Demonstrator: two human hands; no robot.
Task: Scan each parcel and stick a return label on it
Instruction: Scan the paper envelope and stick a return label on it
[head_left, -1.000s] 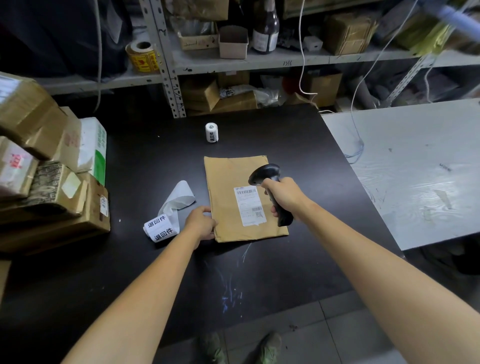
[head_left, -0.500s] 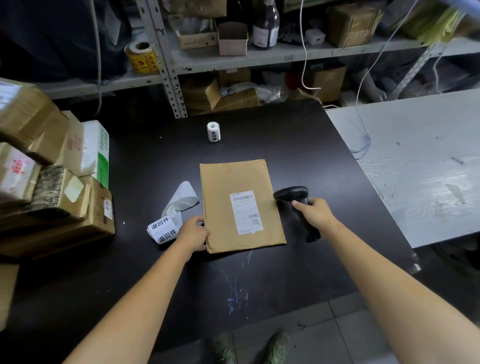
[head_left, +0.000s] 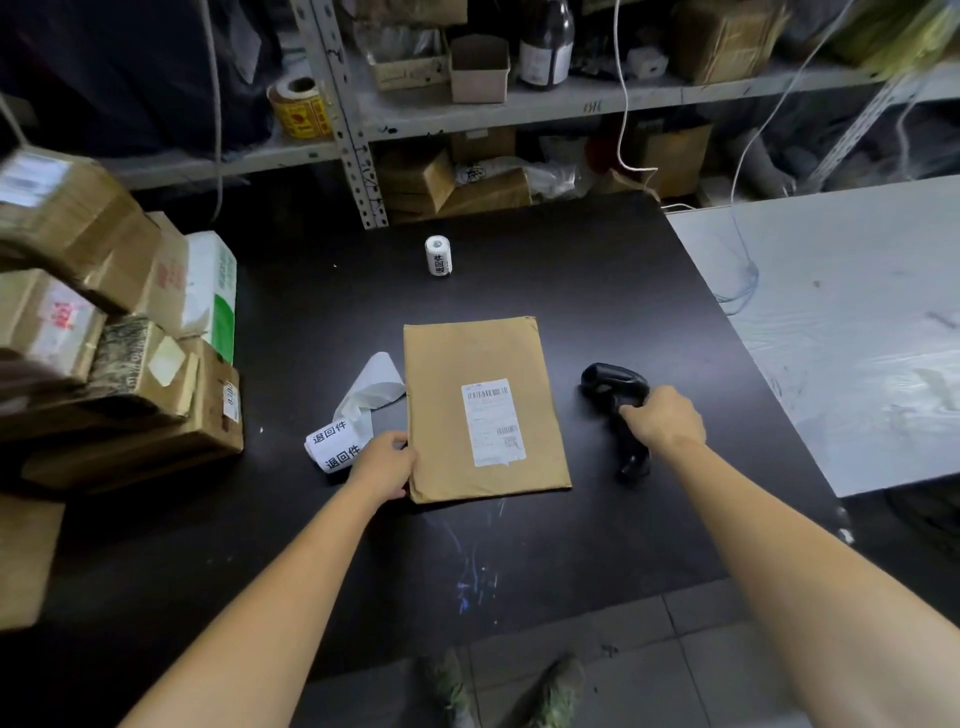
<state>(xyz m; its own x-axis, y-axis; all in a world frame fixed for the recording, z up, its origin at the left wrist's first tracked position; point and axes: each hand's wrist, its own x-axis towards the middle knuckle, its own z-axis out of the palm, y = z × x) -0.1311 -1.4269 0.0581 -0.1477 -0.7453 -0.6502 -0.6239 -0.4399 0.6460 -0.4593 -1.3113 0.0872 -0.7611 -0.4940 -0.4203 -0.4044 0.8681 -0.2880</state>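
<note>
Parcel (head_left: 441, 395): one, a flat rectangular envelope of brown paper, lying face up mid-way across the black table (head_left: 571, 291), long axis running away from the person. One white shipping label (head_left: 492, 422) on it, same long axis, main barcode at the far end. Two label rolls: small upright roll (head_left: 438, 255) beyond the parcel, partly unrolled roll (head_left: 335, 447) just left of it. One black pistol-shaped scanner (head_left: 613, 387) lying right of the parcel, apart from it. Left hand (head_left: 382, 465) gripping the parcel's near left edge; right hand (head_left: 662, 418) curled round the scanner's handle. Stacked cardboard boxes (head_left: 119, 364) far left.
</note>
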